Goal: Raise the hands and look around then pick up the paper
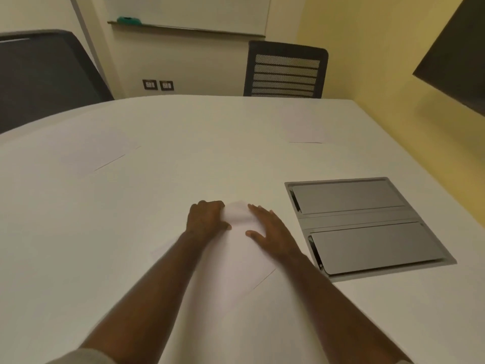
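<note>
- Both hands on one white sheet of paper at the near middle of the table.
- Left hand: fingers curled over the sheet's far edge, gripping a lifted, folded-over part of it (blurred, so exact fold line hard to tell).
- Right hand: flat on the same sheet, fingers straight and spread, thumb out toward the left hand, pressing the paper down and gripping nothing.
- Folded flap standing pale between the two hands, touching both.
- Rest of the sheet lying flat under and between the forearms, one corner pointing toward the right, just short of the grey panel.
- Just beside the right hand, set flush into the table: grey metal cable hatch with two closed flaps, one behind the other.
- Farther out, second sheet flat on the left side of the table, well apart from the hands.
- Third sheet flat near the far right edge (faint against the white top).
- Beyond the far edge: black mesh-backed chair, and a dark chair back at the left.
- On the wall behind: whiteboard with a green eraser on its ledge, two wall sockets lower down.
</note>
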Demonstrator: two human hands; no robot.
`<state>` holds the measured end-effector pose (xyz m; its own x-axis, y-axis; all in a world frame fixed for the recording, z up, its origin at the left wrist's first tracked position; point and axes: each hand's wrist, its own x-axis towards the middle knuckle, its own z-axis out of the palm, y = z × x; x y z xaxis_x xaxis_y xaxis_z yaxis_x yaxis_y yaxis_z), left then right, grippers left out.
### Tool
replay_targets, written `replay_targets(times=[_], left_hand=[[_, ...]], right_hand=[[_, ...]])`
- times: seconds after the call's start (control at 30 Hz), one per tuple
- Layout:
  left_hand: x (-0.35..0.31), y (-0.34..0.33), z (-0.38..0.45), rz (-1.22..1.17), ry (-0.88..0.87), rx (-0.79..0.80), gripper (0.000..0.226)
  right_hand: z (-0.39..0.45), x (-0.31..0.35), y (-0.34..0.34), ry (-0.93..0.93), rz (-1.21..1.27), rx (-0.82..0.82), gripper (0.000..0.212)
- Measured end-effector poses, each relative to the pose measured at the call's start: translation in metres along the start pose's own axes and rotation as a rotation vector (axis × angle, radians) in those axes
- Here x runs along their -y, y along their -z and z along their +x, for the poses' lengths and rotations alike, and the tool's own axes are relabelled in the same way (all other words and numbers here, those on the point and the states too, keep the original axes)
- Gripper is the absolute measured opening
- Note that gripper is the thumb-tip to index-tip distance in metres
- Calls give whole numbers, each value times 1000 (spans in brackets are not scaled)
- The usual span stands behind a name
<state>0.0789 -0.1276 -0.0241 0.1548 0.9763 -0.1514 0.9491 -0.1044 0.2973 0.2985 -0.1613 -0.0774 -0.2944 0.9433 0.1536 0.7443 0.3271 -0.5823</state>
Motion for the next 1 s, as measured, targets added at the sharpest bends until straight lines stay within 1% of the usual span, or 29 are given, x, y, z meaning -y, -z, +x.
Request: replay_targets(times=[0.07,0.1,0.13,0.2,0.23,0.27,0.3,0.33,0.37,0.4,0.43,0.47,0.5,0.53,0.6,0.67,0.77,0.87,1.0], left_hand=[[-3,4,-2,-182,9,34,33],[-3,7,-5,-299,1,49,26],[-2,10,-9,-428,-9,59,26],[-4,20,-20,-681,-35,21,29],[-8,28,-29,-791,-41,-13,29],[-14,36,-39,-881,-36,-46,29],[-22,43,-49,-955,-21,-75,29],[-31,51,-60,-1027,1,-95,26],[-42,57,-71,-1092,29,-104,21],[-53,61,-81,-1148,49,-103,17],[-63,64,-90,-1186,69,-100,15],[-74,67,-99,-1215,82,-96,15],[-85,69,-108,-1231,93,-96,15],[-97,70,-116,-1242,100,-103,15],[-124,68,-135,-1239,115,-133,19],[-153,62,-157,-1231,134,-176,24],[-199,39,-195,-1185,144,-149,20],[-248,-3,-238,-1038,138,-83,57],[-312,-66,-299,-837,148,-27,90]], right_hand=[[-6,3,11,-22,37,-20,81],[-11,4,19,-58,65,-58,85],[-17,7,31,-115,120,-127,89],[-34,14,55,-314,340,-312,93],[-44,18,67,-442,502,-393,94],[-55,24,79,-562,689,-432,96],[-67,29,89,-646,868,-425,97],[-81,35,98,-698,1002,-368,99],[-95,40,104,-713,1083,-274,94],[-109,48,112,-702,1120,-182,79],[-120,56,117,-688,1132,-116,58],[-129,63,123,-682,1128,-91,42],[-138,66,131,-695,1119,-105,34],[-146,69,141,-721,1104,-129,30],[-165,67,165,-746,1041,-193,31],[-190,62,198,-737,928,-234,29],[-245,50,249,-698,763,-233,29],[-312,26,285,-760,590,-224,39],[-399,-13,300,-839,374,-172,57]])
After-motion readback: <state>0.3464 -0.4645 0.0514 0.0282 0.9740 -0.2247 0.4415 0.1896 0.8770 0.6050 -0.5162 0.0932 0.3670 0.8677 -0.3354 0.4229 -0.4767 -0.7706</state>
